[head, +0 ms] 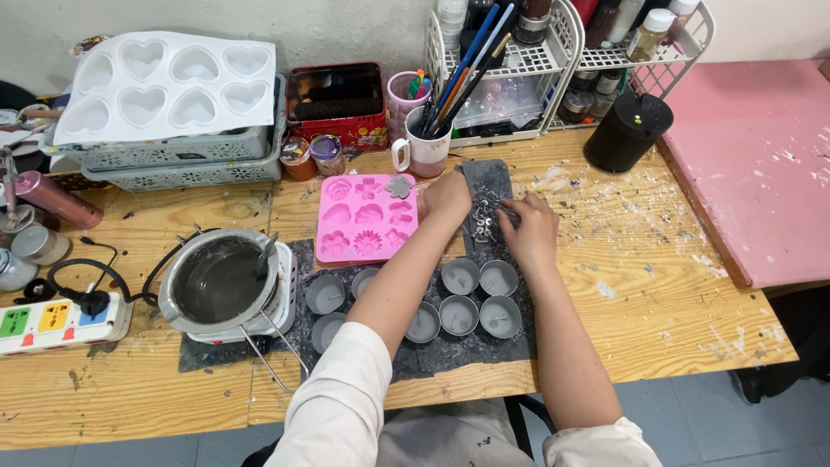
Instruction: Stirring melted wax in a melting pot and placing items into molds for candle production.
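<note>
Head view: both hands (488, 216) pinch small silvery metal pieces (484, 223) heaped on grey mat (493, 177).

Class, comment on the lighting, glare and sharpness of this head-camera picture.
Head view: even, soft light with faint shadows; mild glare on the liquid in the metal pot; wide-angle bending at the wooden table edges; both hands, left hand and right hand, reasonably sharp.

We see bare wooden tabletop (657, 285) open right of both hands. Left blocked: pink silicone flower mould (366, 217), metal melting pot on small stove (226, 284). Near edge crowded by round grey candle tins (458, 298). Behind: white mug of brushes (424, 149), black cylinder (628, 131), white wire rack (553, 60).
</note>
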